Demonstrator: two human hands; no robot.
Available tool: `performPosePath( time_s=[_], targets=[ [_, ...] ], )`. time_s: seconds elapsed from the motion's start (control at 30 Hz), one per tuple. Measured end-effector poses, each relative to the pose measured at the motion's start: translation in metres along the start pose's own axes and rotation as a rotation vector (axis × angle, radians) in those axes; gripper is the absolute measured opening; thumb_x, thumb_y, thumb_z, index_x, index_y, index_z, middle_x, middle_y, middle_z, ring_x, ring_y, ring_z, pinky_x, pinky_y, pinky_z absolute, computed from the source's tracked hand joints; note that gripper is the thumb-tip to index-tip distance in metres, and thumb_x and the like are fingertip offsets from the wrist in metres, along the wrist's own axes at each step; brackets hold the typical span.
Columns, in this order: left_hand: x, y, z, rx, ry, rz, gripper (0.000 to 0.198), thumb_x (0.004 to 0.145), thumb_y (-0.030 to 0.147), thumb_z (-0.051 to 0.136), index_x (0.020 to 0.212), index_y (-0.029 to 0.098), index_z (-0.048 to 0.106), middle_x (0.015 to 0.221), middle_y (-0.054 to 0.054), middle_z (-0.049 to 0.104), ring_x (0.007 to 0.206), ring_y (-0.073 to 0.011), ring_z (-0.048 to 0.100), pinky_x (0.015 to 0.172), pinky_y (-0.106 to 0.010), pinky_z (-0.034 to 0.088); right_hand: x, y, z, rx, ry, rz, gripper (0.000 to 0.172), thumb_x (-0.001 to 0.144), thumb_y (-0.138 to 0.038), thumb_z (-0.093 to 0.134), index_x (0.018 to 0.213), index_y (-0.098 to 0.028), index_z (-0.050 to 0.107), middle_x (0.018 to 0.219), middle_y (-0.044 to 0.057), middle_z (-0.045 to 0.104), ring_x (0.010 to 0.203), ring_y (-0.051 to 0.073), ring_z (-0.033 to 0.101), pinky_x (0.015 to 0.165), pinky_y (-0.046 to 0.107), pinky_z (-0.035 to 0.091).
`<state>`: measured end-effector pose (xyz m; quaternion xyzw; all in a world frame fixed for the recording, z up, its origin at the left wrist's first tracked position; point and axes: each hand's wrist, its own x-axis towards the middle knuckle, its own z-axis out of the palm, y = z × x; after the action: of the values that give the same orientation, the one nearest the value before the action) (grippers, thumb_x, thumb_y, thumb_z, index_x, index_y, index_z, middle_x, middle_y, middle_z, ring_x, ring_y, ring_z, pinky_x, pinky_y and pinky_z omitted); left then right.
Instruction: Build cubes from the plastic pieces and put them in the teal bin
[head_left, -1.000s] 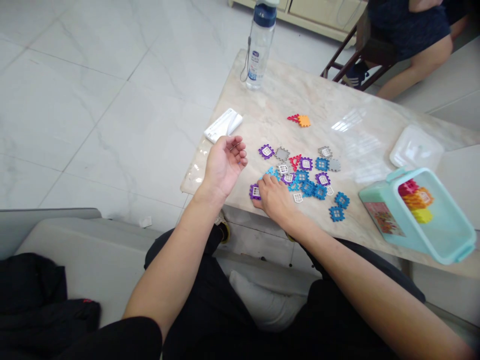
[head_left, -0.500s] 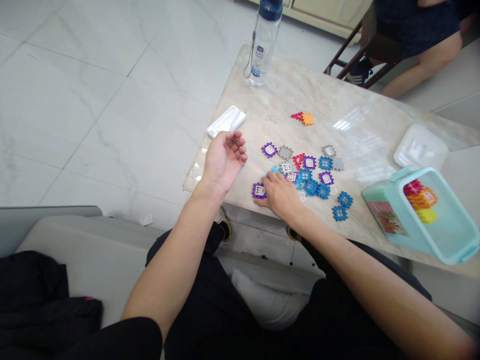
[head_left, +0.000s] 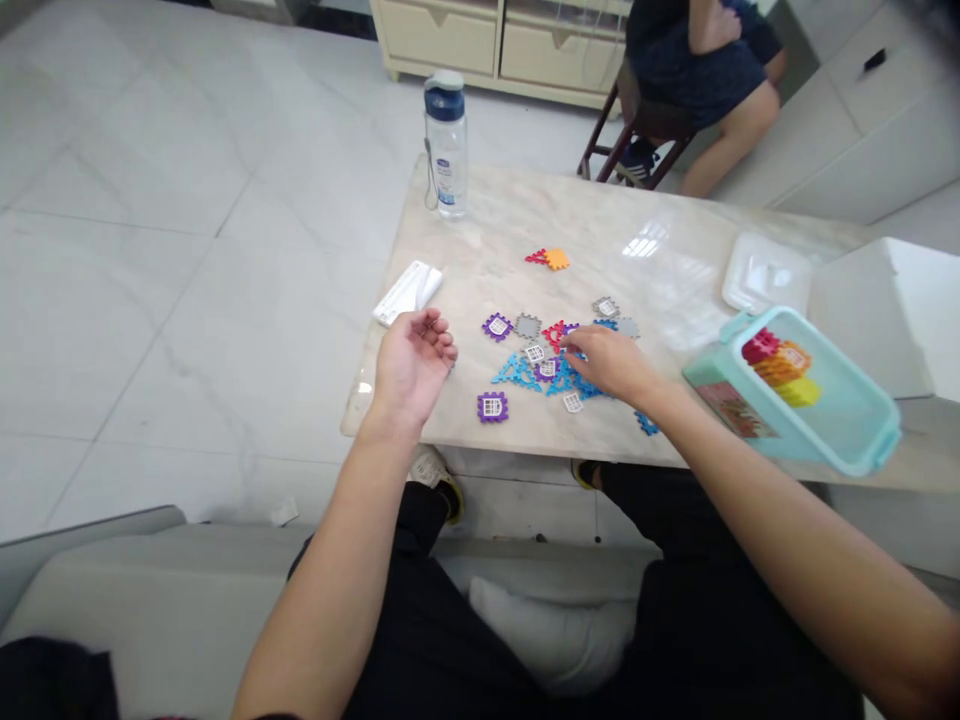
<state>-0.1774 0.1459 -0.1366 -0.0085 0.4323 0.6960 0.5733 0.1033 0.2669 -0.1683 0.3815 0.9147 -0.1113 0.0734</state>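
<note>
Sofa point(head_left: 135, 590): grey, with a black garment point(head_left: 56, 680) on it at the lower left.
Packet point(head_left: 407, 293): white, flat on the bench point(head_left: 510, 220) near its left end.
Left hand point(head_left: 420, 362): palm turned up just in front of the packet, fingers loosely curled rather than closed.
Bottle point(head_left: 448, 160): clear with a blue cap, upright near the far left corner.
Purple tiles point(head_left: 493, 407): one with a white window lies near the front edge, another farther back beside a grey tile point(head_left: 528, 326).
Blue triangles point(head_left: 517, 371): flat, left of the right hand, near a white window point(head_left: 534, 354).
Red triangle point(head_left: 553, 336): just left of the right fingertips.
Orange tile point(head_left: 557, 259): farther back, touching a smaller red triangle.
Right hand point(head_left: 611, 362): palm down over the purple and blue tiles, fingers bent; cannot tell whether its grip holds one.
Person point(head_left: 697, 85): seated on a dark stool beyond the bench.
Lid point(head_left: 766, 272): white, flat behind the tub.
Tub point(head_left: 855, 420): turquoise, tilted, with red, orange and yellow pieces point(head_left: 781, 366) inside.
Box point(head_left: 896, 320): white, at the far right.
</note>
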Motion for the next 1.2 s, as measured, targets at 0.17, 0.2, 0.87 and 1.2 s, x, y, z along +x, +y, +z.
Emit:
performPosePath(
  time_s=[0.17,0.2,0.87,1.2],
  targets=[
    [0.001,-0.015,0.012,0.004,-0.004,-0.068,0.007,0.079,0.018,0.07,0.083,0.019,0.064,0.07,0.004,0.061,0.055,-0.007,0.054,0.053,-0.018,0.042,0.004,-0.013,0.018,-0.098,-0.08,-0.026,0.03,0.109,-0.039,0.066,0.122,-0.015,0.079,0.124,0.016,0.074,0.119,0.031,0.069,0.098,0.038,0.053],
    [0.001,-0.017,0.014,0.01,-0.002,-0.069,0.007,0.079,0.018,0.07,0.083,0.019,0.064,0.069,0.004,0.061,0.055,-0.0071,0.054,0.054,-0.018,0.042,0.004,-0.015,0.021,-0.111,-0.09,-0.007,0.034,0.109,-0.043,0.068,0.122,-0.014,0.078,0.126,0.017,0.073,0.118,0.031,0.069,0.098,0.039,0.054],
    [0.004,-0.027,0.025,0.082,-0.002,-0.12,0.003,0.084,0.016,0.064,0.085,0.016,0.066,0.07,0.002,0.062,0.057,-0.0074,0.055,0.052,-0.017,0.045,-0.001,-0.017,0.027,-0.175,-0.098,0.074,0.05,0.091,-0.046,0.083,0.122,-0.007,0.073,0.129,0.023,0.071,0.123,0.037,0.065,0.098,0.042,0.051],
    [-0.006,-0.028,0.028,0.427,-0.249,-0.074,0.022,0.088,0.035,0.08,0.099,0.016,0.08,0.095,-0.007,0.075,0.08,-0.0126,0.064,0.07,-0.022,0.053,-0.016,0.007,-0.022,-0.096,-0.044,0.066,0.046,0.089,-0.053,0.085,0.115,-0.016,0.073,0.115,0.016,0.079,0.11,0.035,0.071,0.087,0.038,0.045]
  ],
)
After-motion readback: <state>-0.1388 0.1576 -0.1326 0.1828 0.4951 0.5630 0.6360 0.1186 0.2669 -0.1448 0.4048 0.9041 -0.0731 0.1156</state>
